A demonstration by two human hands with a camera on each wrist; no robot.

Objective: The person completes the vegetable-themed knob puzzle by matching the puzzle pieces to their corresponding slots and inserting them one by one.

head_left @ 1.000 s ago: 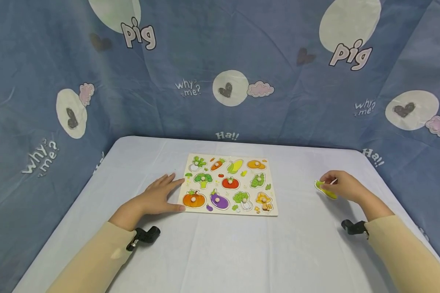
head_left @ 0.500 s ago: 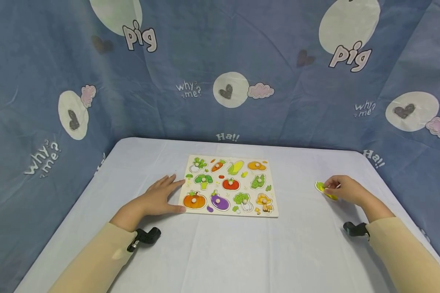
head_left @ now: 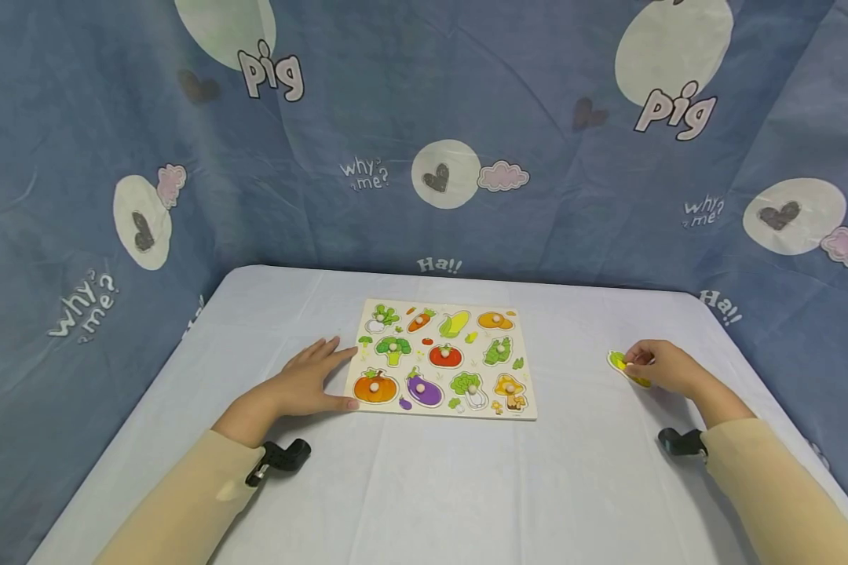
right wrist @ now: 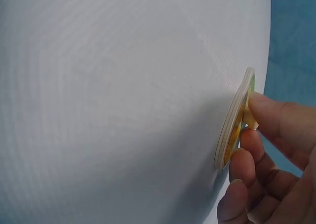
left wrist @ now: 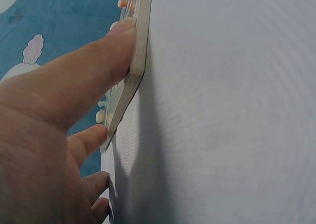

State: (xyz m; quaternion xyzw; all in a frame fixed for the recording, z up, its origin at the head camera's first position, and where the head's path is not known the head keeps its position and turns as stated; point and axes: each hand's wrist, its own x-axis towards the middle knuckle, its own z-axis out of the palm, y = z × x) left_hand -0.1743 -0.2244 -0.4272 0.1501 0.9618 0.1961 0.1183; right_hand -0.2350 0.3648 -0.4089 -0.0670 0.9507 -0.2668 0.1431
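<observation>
A wooden peg puzzle board (head_left: 477,357) with vegetable pieces lies on the white table. My left hand (head_left: 300,384) rests at its left edge, fingers spread, the thumb on the near left corner. In the left wrist view that thumb (left wrist: 94,61) presses over the board's edge (left wrist: 144,31). Off to the right, my right hand (head_left: 667,369) pinches a yellow-green corn puzzle piece (head_left: 615,359) by its small knob. Seen from the right wrist, the corn piece (right wrist: 231,130) stands close to the cloth, partly hidden by the fingers; whether it touches is hard to tell.
The corn spot (head_left: 455,323) on the board shows a printed corn with no knob, while the surrounding pieces carry knobs. White cloth (head_left: 459,494) covers the table. A blue patterned curtain (head_left: 367,227) encloses the back and sides.
My right hand has come down slightly and closer over the corn piece, whose knob is now covered by the fingers. My left hand stays at the board's edge.
</observation>
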